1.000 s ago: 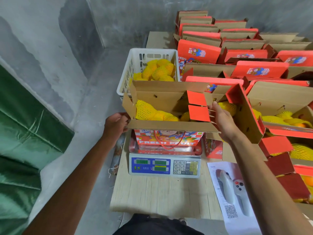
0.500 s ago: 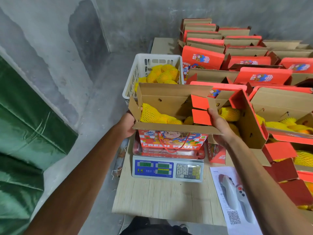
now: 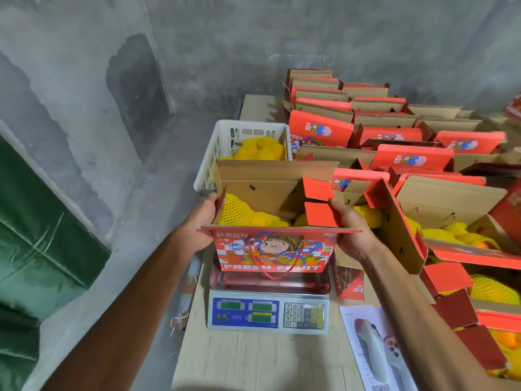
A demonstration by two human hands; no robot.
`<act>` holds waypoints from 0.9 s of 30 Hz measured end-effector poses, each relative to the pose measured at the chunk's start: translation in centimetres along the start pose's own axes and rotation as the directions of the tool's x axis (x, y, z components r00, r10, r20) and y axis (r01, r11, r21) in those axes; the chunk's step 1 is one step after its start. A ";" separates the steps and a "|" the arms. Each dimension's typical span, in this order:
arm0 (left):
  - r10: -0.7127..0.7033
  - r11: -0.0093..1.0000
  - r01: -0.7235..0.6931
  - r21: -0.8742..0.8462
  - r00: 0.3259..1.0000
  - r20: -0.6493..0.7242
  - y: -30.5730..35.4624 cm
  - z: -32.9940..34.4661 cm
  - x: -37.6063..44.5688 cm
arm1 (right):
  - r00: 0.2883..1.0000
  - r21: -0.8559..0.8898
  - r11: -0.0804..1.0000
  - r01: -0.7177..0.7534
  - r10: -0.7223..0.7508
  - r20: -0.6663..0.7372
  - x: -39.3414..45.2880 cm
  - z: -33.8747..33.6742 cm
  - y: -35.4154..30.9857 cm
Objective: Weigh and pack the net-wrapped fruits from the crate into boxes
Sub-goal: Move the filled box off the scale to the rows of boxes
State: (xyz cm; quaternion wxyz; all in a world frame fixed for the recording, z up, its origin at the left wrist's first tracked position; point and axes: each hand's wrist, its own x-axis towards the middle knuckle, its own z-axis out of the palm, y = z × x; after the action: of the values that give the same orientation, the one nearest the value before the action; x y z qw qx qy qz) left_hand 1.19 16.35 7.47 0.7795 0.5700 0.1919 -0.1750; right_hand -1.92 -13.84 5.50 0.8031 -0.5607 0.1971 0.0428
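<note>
- Over the scale (image 3: 269, 307), head view: I hold the open box (image 3: 272, 251) of net-wrapped fruits (image 3: 239, 214), my left hand (image 3: 201, 224) gripping its left end, my right hand (image 3: 351, 232) gripping its right end.
- Farther back, left, I see the white crate (image 3: 225, 142) with more fruit.

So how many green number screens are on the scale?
3 on the scale: one at left, one in the middle on top, one just below that.
</note>
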 end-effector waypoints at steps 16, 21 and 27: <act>0.173 0.985 -0.172 -0.026 0.983 0.055 17.0 6.4 2.9 | 0.964 0.031 0.982 0.188 -0.191 0.185 7.0 6.3 -18.0; 0.208 0.978 -0.208 -0.024 0.977 0.046 20.5 10.4 7.9 | 0.963 0.039 0.980 0.195 -0.199 0.183 12.1 5.7 -22.4; 0.222 0.975 -0.219 -0.043 0.971 0.084 23.6 17.4 15.6 | 0.969 0.076 0.976 0.204 -0.212 0.127 19.9 2.5 -26.9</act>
State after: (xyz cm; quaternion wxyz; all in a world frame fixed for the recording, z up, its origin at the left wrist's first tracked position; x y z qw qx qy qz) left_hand 27.98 5.67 23.91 0.8114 0.5662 0.0958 -0.1090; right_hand 24.82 -24.46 22.74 0.8316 -0.5489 0.0842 -0.0102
